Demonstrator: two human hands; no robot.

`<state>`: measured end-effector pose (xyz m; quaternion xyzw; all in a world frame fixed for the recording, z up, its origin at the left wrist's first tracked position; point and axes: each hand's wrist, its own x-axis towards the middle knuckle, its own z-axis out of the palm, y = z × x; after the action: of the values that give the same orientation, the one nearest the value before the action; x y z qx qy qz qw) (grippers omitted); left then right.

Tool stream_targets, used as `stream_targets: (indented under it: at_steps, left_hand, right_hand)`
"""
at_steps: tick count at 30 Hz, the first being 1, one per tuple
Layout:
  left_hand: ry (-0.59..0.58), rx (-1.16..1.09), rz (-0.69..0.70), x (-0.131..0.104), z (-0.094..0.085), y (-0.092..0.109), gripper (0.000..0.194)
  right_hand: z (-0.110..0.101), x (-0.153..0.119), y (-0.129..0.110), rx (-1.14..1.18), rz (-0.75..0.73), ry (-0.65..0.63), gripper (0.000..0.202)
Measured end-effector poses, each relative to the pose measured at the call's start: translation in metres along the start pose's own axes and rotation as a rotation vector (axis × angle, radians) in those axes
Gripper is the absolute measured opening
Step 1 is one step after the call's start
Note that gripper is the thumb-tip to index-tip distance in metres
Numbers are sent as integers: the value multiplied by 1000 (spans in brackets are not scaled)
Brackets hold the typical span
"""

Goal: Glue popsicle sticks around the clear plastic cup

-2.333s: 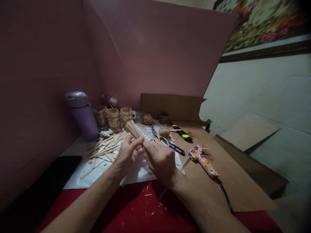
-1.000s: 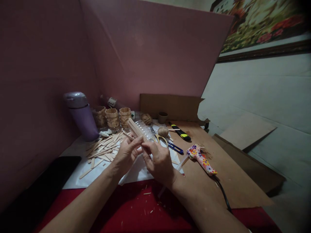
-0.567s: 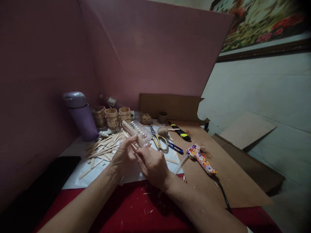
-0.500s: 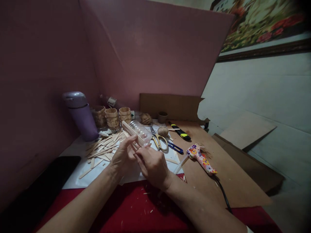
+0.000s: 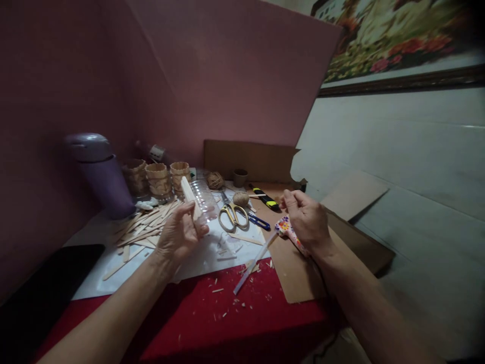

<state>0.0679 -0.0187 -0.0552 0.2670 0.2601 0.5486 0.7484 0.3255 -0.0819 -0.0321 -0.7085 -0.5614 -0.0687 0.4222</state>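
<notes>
My left hand (image 5: 182, 230) holds a clear ridged plastic bottle piece (image 5: 204, 199) with pale wooden sticks (image 5: 190, 196) along its left side. Over the brown board at the right is my right hand (image 5: 306, 217), its fingers pinched together; what they hold, if anything, is too small to tell. Just below it, partly covered, lies the flower-patterned glue gun (image 5: 291, 235), with a long translucent glue stick (image 5: 252, 268) reaching out to the left. Gold-handled scissors (image 5: 234, 217) rest between my hands, beside a blue cutter (image 5: 259, 221).
A heap of wooden sticks (image 5: 146, 225) lies on white paper at the left. Behind stand a purple bottle (image 5: 104, 182) and several wooden cups (image 5: 157, 179). Twine balls (image 5: 241, 198) and a black-yellow knife (image 5: 266, 197) lie near the back.
My right hand has left the bottle piece and moved right, above the glue gun. My left hand still holds the piece. The view has shifted to the right.
</notes>
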Motion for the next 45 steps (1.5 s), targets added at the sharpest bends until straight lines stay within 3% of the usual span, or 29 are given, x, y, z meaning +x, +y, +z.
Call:
stream_targets:
  at_steps: [4, 9, 14, 18, 22, 27, 31, 36, 45]
  left_hand:
    - [10, 8, -46, 2, -3, 1, 56]
    - [12, 79, -66, 3, -7, -2, 61]
    - [56, 138, -21, -1, -2, -4, 48]
    - [30, 96, 4, -3, 0, -7, 46]
    - [7, 105, -17, -3, 0, -11, 47]
    - [-62, 125, -60, -3, 0, -13, 48]
    - [-81, 154, -38, -4, -1, -17, 47]
    - [-152, 230, -51, -3, -4, -23, 44]
    - [-197, 232, -98, -10, 4, -23, 41]
  right_hand:
    - [-5, -10, 60, -348, 178, -238, 37]
    - [3, -28, 81, -303, 130, -476, 51]
    - [8, -28, 90, -108, 113, -422, 39]
    - [0, -31, 96, 310, 300, -358, 35]
    - [-22, -42, 70, 789, 550, -412, 37]
    - [-41, -53, 11, 970, 735, -514, 45]
    - [-34, -60, -19, 968, 579, -775, 49]
    - [-14, -65, -31, 893, 246, -861, 51]
    - [-3, -59, -42, 913, 271, -861, 53]
